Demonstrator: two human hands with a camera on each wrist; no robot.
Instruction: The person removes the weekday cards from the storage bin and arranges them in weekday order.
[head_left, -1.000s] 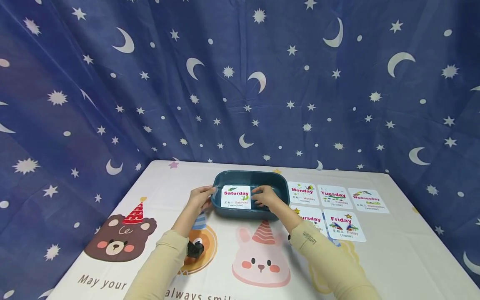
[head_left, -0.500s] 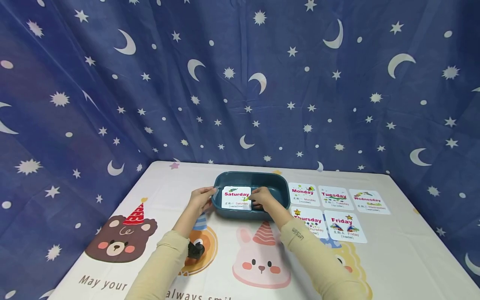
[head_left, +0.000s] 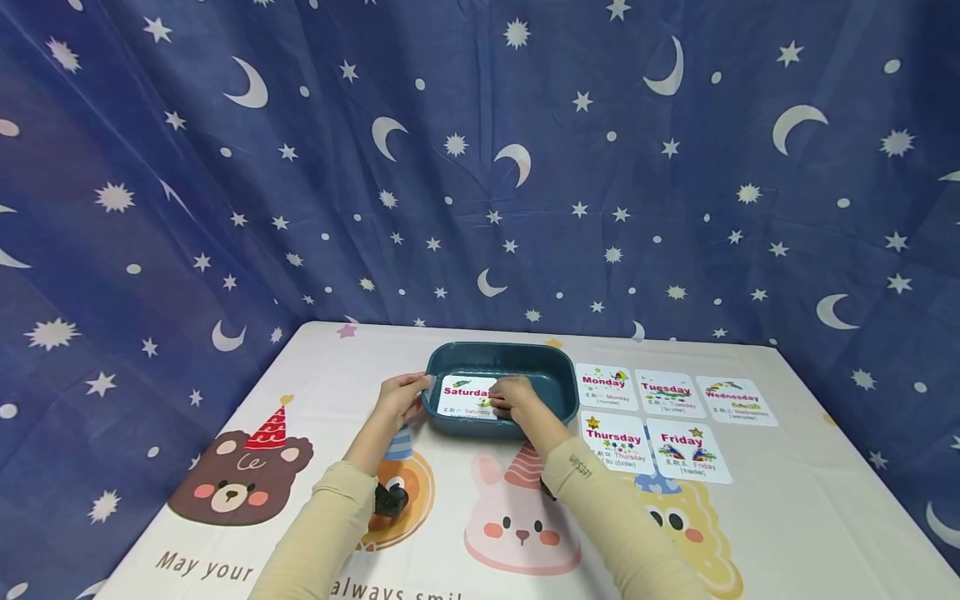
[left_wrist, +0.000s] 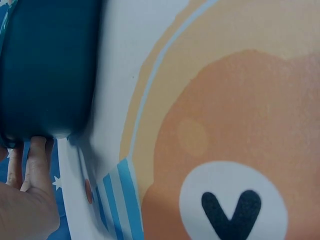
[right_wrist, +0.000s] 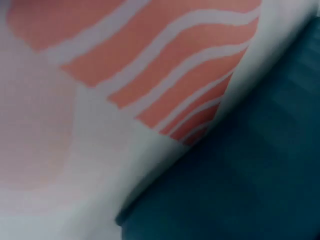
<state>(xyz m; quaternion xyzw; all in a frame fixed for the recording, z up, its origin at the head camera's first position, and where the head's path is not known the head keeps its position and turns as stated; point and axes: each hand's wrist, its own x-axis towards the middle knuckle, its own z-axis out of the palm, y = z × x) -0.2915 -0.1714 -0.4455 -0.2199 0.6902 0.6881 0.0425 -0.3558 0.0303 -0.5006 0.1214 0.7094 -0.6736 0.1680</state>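
Observation:
A dark teal plastic basin point(head_left: 536, 360) stands near the far side of the table. My left hand point(head_left: 401, 397) holds its left end, thumb at the rim; in the left wrist view the fingers point(left_wrist: 36, 162) meet the outer end wall. Inside the basin, at its left, is a white square card printed "Saturday" point(head_left: 461, 400). Reaching in over the front rim, my right hand point(head_left: 516, 398) has curled fingers at the card's right edge, covering the last letters of the word. The right wrist view catches only the basin's wall point(right_wrist: 240, 165) and tablecloth, not the hand.
Right of the basin lie cards in two rows: Monday point(head_left: 607, 387), Tuesday point(head_left: 670, 394) and Wednesday point(head_left: 737, 402) behind, Thursday point(head_left: 617, 440) and Friday point(head_left: 688, 451) in front. The tablecloth point(head_left: 810, 517) bears cartoon animals. A star-patterned blue curtain point(head_left: 480, 208) hangs behind.
My right hand has moved left from beside the Saturday card onto its right edge, and the card has shifted slightly left and lower. The left hand has stayed on the basin.

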